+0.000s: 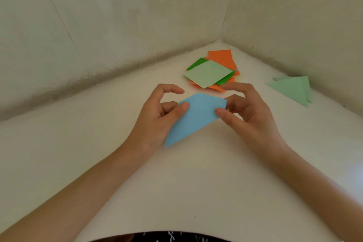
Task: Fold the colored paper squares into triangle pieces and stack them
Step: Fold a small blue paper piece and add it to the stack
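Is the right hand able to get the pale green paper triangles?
Probably yes: only bare white tabletop lies between the right hand and the pale green folded paper triangles, though it must first release the blue paper sheet it pinches.

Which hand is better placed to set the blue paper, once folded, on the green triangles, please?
Right hand, probably: it pinches the light blue paper piece; the pale green folded paper triangles lie on its side.
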